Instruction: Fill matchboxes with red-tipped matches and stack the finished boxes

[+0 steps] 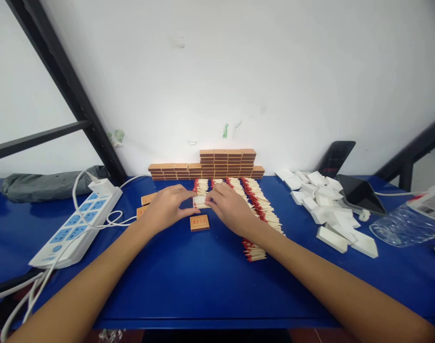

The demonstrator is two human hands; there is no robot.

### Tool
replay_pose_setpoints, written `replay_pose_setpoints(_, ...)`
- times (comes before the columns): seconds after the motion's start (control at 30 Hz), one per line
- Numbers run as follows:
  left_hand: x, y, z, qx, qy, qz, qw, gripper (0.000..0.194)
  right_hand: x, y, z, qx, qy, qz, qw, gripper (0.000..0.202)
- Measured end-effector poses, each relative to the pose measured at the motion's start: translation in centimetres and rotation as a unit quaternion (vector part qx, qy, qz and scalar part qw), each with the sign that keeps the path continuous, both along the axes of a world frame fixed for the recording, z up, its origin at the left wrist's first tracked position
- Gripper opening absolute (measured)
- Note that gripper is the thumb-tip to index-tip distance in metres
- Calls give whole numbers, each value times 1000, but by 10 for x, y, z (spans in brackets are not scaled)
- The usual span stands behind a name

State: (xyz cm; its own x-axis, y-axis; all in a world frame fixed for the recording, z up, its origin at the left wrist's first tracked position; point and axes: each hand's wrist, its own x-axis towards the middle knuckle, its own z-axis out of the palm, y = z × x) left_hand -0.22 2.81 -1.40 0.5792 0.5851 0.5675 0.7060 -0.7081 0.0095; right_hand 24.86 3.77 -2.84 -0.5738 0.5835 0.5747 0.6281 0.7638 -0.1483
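Because the tray (200, 201), between both hands over the table (189, 281), seems light card (easily crushed), its edges want a gentle pinch, the left hand (168, 206) gripping one end, thumb and finger parted, the right (227, 205) bunched opposite, its grip unclear.

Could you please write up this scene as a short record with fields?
Left hand: thumb and fingers at the left end of a small white tray
Right hand: fingertips at the tray's right end
Nearest in front: one orange matchbox
Against wall: stacked matchboxes
Matches: red-tipped, in rows
Right side: loose white trays, phone, tablet
Left side: power strip
Surface: blue table
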Motion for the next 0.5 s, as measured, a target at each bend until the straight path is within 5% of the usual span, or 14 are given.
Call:
replay_pose_setpoints(0.1, 1, -1, 0, 17, -10, -18, 1000, 35, 0, -1, -3, -9, 37, 23, 999, 14)
replay_pose_setpoints(0.23, -11, 6, 4, 11, 18, 42, 999, 38, 6, 5, -4, -59, 84, 12, 995, 11)
replay_pose_setpoints(0.5, -29, 17, 10, -21, 46, 117, 992, 38, 0, 13, -1, -183, -36, -16, 982, 11)
